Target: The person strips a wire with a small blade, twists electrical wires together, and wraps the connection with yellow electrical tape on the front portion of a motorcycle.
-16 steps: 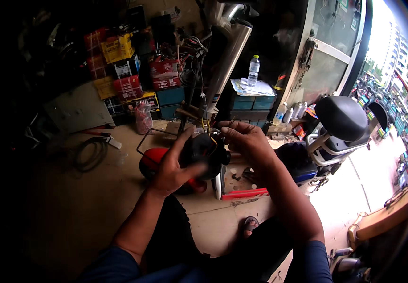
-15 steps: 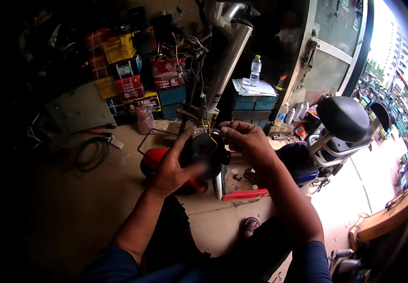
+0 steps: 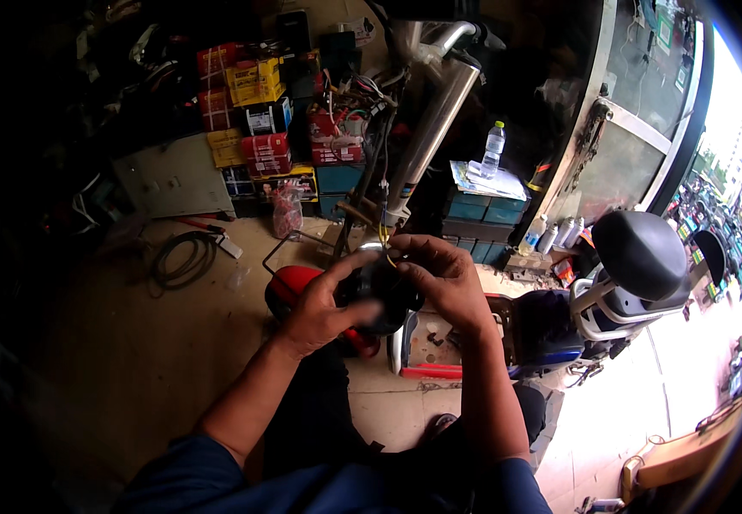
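Note:
My left hand point(image 3: 313, 315) is wrapped round the side of a black round housing point(image 3: 379, 291), which looks like a headlight shell, its thumb across the near side. At the housing's upper right, my right hand point(image 3: 446, 287) has thumb and forefinger pinched on a thin yellow wire point(image 3: 390, 255). More thin wires point(image 3: 384, 224) run up from there along the scooter's front column, beside a shiny metal tube point(image 3: 435, 128). The inside of the housing is dark and partly covered by my fingers. Below the hands lies the scooter's red-edged footboard point(image 3: 431, 371).
Stacked red and yellow boxes point(image 3: 266, 154) stand at the back left. A coiled grey cable point(image 3: 182, 259) lies on the floor. A water bottle point(image 3: 493, 150) stands on papers over teal boxes point(image 3: 482, 208). The scooter's black seat point(image 3: 643, 255) and a glass door point(image 3: 611, 158) are at right.
My right hand has moved left and down, closer to my left hand and over the housing. The surroundings have shifted rightward in the view as my head turned.

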`<state>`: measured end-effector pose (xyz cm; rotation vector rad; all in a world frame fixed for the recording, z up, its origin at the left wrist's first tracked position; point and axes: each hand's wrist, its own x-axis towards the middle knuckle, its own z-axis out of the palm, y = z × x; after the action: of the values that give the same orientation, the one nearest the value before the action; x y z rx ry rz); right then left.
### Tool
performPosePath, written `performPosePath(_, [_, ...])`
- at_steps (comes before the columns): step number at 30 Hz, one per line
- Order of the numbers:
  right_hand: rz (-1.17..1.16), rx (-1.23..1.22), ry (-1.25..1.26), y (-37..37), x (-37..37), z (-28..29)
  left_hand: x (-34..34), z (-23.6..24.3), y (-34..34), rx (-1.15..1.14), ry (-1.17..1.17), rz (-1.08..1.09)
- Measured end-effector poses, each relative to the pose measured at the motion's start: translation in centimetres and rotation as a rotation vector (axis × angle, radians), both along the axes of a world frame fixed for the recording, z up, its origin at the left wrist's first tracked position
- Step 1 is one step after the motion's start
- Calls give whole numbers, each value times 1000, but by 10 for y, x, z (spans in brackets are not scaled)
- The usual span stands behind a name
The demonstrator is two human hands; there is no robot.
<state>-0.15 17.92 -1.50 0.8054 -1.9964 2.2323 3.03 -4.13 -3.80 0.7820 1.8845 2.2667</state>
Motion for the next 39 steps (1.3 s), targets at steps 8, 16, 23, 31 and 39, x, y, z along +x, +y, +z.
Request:
performPosePath(8, [15,211,-10,16,3,3,10,11,3,-137,78,43])
performPosePath(16, [-298,285,56,2,14,9,15,18,8,-153,28,22])
performPosePath(23, [-177,48,-80,10,3,2,19,16,9,-79,-99,66])
performPosePath(31, [33,-184,-184,23,2,-9,19,0,5,-45,-79,127])
performPosePath(39, [107,-264,-230,22,7,-16,18,-4,10,-139,44,248])
